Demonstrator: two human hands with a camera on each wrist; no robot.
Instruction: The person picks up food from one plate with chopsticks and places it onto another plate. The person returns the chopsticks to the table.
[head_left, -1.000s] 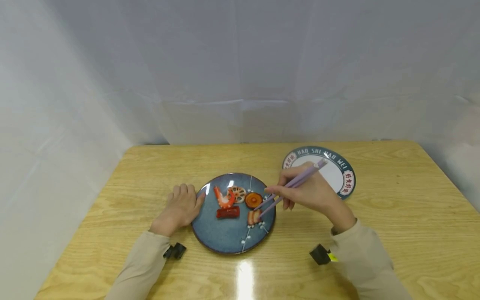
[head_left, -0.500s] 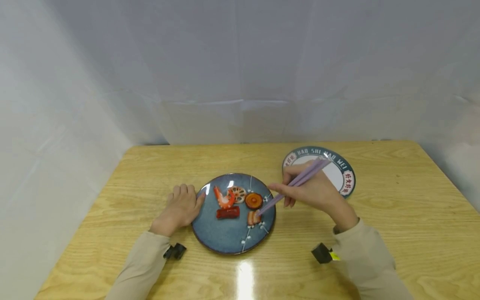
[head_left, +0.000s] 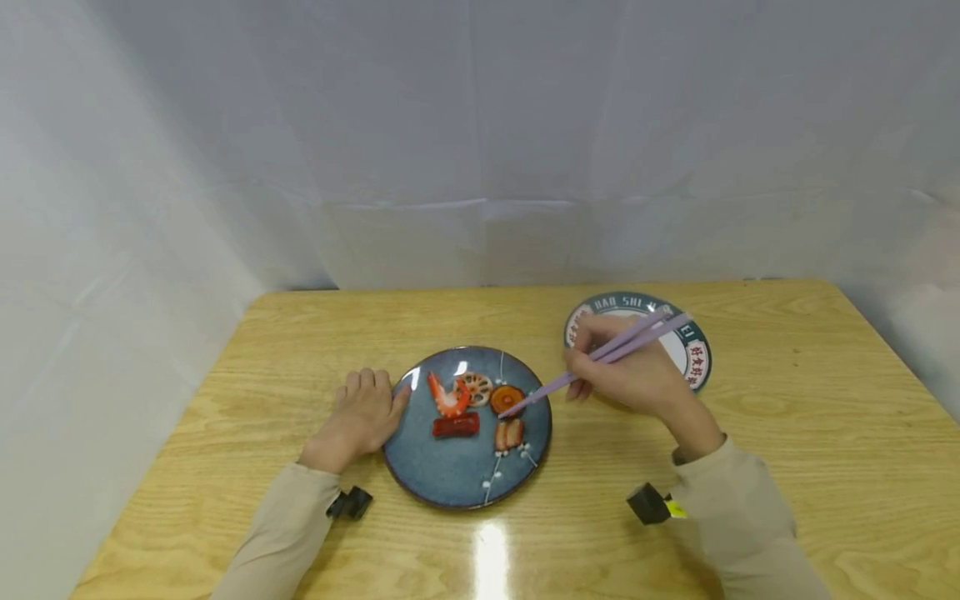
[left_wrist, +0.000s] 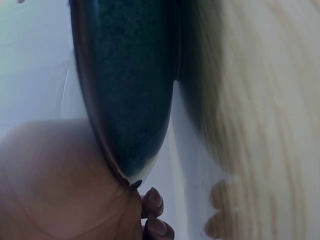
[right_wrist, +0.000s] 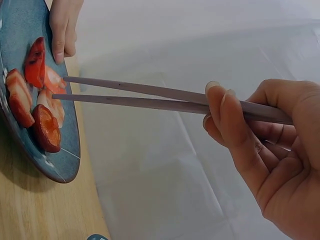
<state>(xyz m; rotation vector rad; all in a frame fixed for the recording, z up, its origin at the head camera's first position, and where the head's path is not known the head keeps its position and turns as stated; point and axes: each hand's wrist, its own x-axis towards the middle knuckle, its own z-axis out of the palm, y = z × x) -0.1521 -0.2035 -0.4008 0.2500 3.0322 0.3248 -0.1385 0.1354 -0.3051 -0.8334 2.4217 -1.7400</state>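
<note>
My right hand (head_left: 632, 379) pinches a pair of lilac chopsticks (head_left: 553, 384) between thumb and fingers. In the right wrist view, the slim tips of the chopsticks (right_wrist: 125, 101) stand slightly apart with nothing between them. They point down over a blue glazed plate (head_left: 442, 475), close by a round mushroom piece (head_left: 507, 397) and a pork slice (head_left: 509, 435). Also on the plate lie a shrimp (head_left: 450, 405), a lotus root slice (head_left: 477, 385) and a dark red block-like piece (head_left: 456, 425). My left hand (head_left: 360, 419) rests at the plate's left edge, thumb laid on the rim, other fingers beside it.
A white plate with a dark green lettered rim (head_left: 697, 367) sits behind and partly under my right hand. Both plates are on a wooden table (head_left: 420, 317). A pale sheet (head_left: 480, 167) hangs along the back and sides. Small black camera mounts (head_left: 649, 504) sit at both wrists.
The chopstick tips have left the pork slice and shifted up and left, toward the mushroom piece. My right hand tilted slightly. The food and my left hand stayed put.
</note>
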